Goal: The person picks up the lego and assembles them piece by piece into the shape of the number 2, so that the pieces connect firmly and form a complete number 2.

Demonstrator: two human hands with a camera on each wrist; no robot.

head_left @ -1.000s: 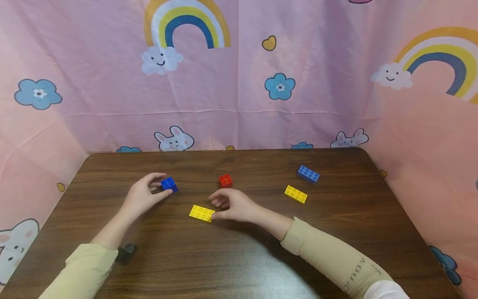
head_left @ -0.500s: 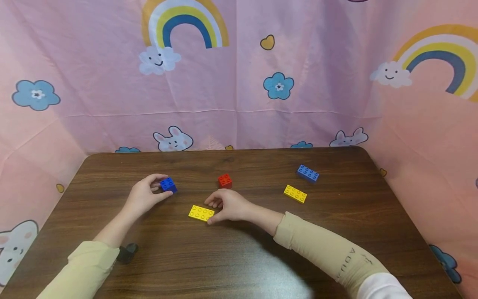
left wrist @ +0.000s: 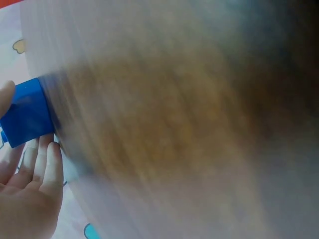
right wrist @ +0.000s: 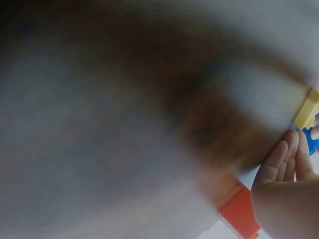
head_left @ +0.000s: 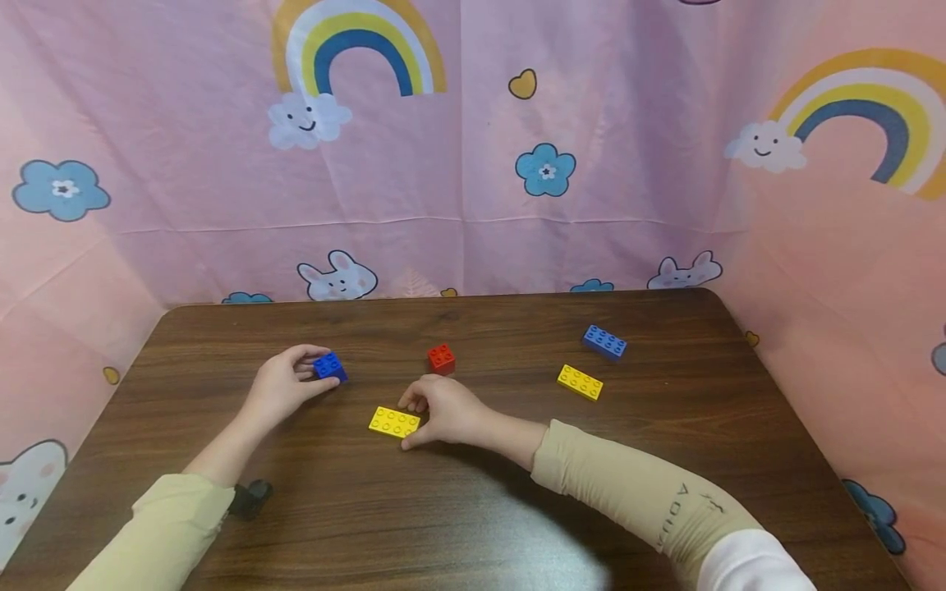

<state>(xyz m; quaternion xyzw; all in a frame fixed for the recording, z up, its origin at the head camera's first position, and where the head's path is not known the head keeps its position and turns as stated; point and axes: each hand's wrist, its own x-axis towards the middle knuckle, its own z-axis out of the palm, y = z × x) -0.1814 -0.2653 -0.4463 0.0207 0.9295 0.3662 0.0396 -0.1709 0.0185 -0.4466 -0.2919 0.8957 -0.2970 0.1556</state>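
Note:
At the left, my left hand (head_left: 284, 387) holds a small square blue brick (head_left: 330, 366) between thumb and fingers; in the left wrist view the brick (left wrist: 29, 115) sits between the thumb and the fingertips. Nearer the middle lies a flat yellow brick (head_left: 393, 422) with two rows of studs. My right hand (head_left: 452, 412) pinches its right end, the thumb at the near edge and the curled fingers at the far one. In the right wrist view the fingertips meet the yellow brick (right wrist: 308, 107), partly cut off by the frame. A small red brick (head_left: 441, 359) stands behind the right hand.
Farther right on the brown wooden table (head_left: 517, 509) lie a long blue brick (head_left: 604, 341) and a second yellow brick (head_left: 580, 382). A dark wrist device (head_left: 251, 499) shows by the left sleeve. Pink patterned cloth (head_left: 473, 180) hangs behind the table.
My right hand has shifted a little left, its thumb sliding to the near edge of the yellow brick and its fingers closing in. The left hand stays at the blue brick.

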